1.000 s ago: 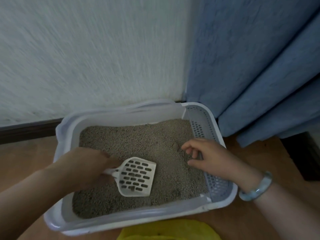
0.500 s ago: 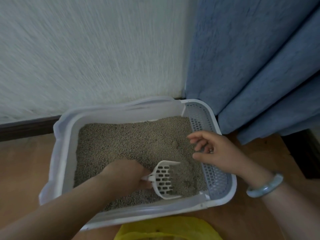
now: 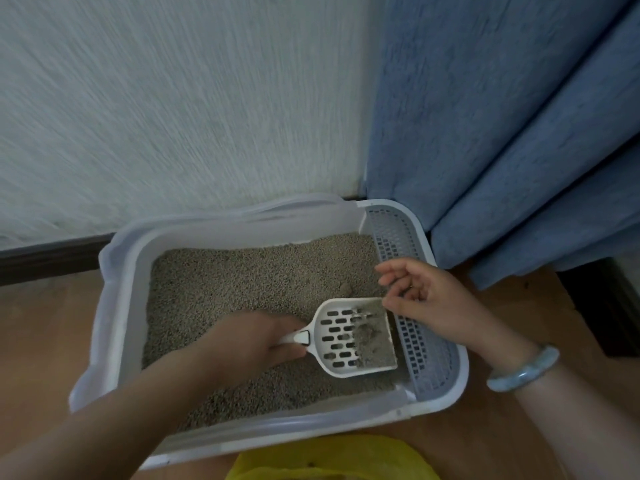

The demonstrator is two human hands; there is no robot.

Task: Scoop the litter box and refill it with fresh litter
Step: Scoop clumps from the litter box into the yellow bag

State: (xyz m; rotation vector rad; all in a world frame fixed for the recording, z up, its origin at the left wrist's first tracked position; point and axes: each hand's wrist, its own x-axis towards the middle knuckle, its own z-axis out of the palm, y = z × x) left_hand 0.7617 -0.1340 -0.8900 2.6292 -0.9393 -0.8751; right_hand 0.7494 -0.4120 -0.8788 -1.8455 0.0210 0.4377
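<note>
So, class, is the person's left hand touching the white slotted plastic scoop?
Touching: the head view shows the left hand gripping the white slotted plastic scoop by its handle.

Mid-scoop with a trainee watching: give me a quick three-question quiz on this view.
1. True or false: the left hand grips the handle of the white slotted plastic scoop.
2. Held over the white plastic litter box, what does the scoop carry? A) nothing B) a clump of grey litter C) water
3. Fill in: the pale green bangle sits on the ___ wrist.
Key: 1 true; 2 B; 3 right.
</note>
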